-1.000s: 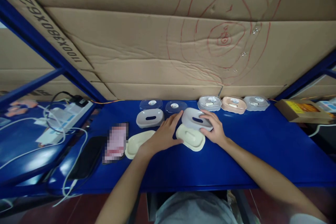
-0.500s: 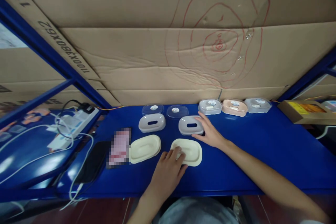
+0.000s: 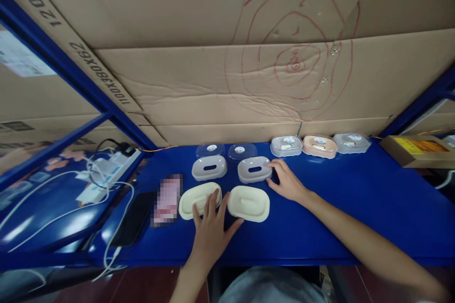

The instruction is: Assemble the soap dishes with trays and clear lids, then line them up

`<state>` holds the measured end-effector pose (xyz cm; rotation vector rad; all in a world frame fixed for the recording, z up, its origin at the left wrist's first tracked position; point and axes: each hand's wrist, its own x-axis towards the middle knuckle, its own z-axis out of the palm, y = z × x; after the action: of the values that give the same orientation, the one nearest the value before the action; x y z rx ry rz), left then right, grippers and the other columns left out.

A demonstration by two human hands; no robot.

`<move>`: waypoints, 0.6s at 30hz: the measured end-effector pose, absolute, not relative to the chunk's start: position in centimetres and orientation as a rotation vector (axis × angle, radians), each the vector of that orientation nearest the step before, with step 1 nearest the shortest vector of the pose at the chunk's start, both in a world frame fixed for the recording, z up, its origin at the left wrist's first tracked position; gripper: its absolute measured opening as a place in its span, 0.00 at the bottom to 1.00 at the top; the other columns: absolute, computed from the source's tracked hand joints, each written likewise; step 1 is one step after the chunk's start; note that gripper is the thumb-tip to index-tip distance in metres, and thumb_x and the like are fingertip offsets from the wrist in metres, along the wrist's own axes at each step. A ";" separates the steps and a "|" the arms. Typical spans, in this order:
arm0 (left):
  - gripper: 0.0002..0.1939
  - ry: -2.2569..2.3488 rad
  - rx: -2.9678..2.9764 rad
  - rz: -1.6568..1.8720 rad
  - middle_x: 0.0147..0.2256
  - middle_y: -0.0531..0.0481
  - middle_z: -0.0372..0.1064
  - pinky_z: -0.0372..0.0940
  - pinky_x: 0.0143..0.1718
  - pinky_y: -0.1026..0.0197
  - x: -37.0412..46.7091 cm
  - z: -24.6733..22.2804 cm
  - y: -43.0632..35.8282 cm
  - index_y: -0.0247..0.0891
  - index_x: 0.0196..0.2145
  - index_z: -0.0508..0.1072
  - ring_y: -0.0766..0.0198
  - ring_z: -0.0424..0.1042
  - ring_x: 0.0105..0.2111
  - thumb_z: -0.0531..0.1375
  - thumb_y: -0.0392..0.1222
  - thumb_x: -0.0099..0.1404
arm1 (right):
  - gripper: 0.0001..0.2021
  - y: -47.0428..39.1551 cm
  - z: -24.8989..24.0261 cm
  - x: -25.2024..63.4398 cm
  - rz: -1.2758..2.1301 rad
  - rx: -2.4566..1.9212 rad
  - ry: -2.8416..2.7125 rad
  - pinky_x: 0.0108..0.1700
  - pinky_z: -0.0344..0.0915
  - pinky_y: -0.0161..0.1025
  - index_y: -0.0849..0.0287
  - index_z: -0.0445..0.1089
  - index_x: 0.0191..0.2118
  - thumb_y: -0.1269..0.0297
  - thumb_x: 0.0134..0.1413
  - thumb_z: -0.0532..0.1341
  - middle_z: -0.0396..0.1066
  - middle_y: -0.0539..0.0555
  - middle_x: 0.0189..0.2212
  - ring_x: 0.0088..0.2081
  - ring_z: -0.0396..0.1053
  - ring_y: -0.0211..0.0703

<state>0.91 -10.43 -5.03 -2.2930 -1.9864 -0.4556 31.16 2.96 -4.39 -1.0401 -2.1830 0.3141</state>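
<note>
My left hand (image 3: 209, 222) is spread over a cream oval tray (image 3: 190, 203), with fingertips on its right part and the thumb near the lower edge of a second cream tray (image 3: 250, 204). At the right end of a light grey oval dish (image 3: 243, 170), which has a slot in its bottom, my right hand (image 3: 287, 182) has its fingers and thumb on the rim. A matching grey slotted dish (image 3: 201, 173) stands to the left. Behind the two dishes lie two clear lids (image 3: 204, 151) (image 3: 234, 152) with round white labels.
Three lidded boxes, one whitish (image 3: 284, 149), one peach (image 3: 319, 150) and one grey (image 3: 351, 146), line the back. A phone (image 3: 167, 201), a dark flat item (image 3: 133, 220) and a power strip (image 3: 117, 170) with white cables are on the left. A cardboard box (image 3: 408, 151) sits right.
My left hand has gone from the right cream tray to the left one, its fingers spreading. The right grey dish and right cream tray have shifted slightly left, my right hand staying at the dish.
</note>
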 end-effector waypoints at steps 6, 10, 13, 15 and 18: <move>0.41 -1.863 -2.436 -0.521 0.73 0.34 0.59 0.44 0.71 0.19 0.3 -4.9 -8.3 0.46 0.76 0.57 0.36 0.61 0.71 0.63 0.63 0.73 | 0.22 2.3 -3.5 31.2 0.377 -0.907 -2.325 0.65 0.73 0.56 0.51 0.63 0.66 0.56 0.72 0.62 0.68 0.62 0.63 0.65 0.71 0.56; 0.39 -1.872 -2.468 -0.575 0.72 0.34 0.60 0.43 0.70 0.17 0.3 -4.5 -7.5 0.46 0.75 0.57 0.38 0.62 0.71 0.63 0.59 0.74 | 0.25 1.9 -3.4 31.2 0.375 -0.877 -2.387 0.65 0.73 0.55 0.50 0.64 0.68 0.53 0.71 0.63 0.67 0.62 0.67 0.66 0.70 0.56; 0.37 -1.840 -2.473 -0.586 0.72 0.32 0.58 0.44 0.69 0.16 0.7 -4.1 -7.6 0.47 0.75 0.57 0.37 0.61 0.71 0.63 0.55 0.75 | 0.25 1.8 -3.5 31.0 0.341 -0.866 -2.411 0.64 0.74 0.52 0.50 0.65 0.68 0.52 0.71 0.63 0.68 0.61 0.67 0.66 0.72 0.53; 0.36 -1.751 -2.514 -0.567 0.74 0.33 0.55 0.44 0.70 0.17 1.1 -3.6 -7.7 0.48 0.75 0.57 0.37 0.59 0.72 0.63 0.52 0.75 | 0.24 1.9 -3.5 31.1 0.292 -0.891 -2.400 0.65 0.73 0.52 0.49 0.66 0.68 0.52 0.72 0.62 0.69 0.59 0.67 0.66 0.71 0.52; 0.32 -1.544 -2.655 -0.515 0.75 0.39 0.53 0.44 0.73 0.23 1.9 -2.7 -8.0 0.52 0.73 0.61 0.40 0.57 0.74 0.63 0.48 0.76 | 0.22 3.1 -3.5 31.9 0.165 -1.045 -2.292 0.70 0.67 0.58 0.50 0.67 0.68 0.53 0.75 0.58 0.68 0.61 0.69 0.69 0.67 0.56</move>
<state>1.89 -7.96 -2.70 -2.6550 -1.5437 -0.5155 31.91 3.11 -3.47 -1.0446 -2.2919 0.1647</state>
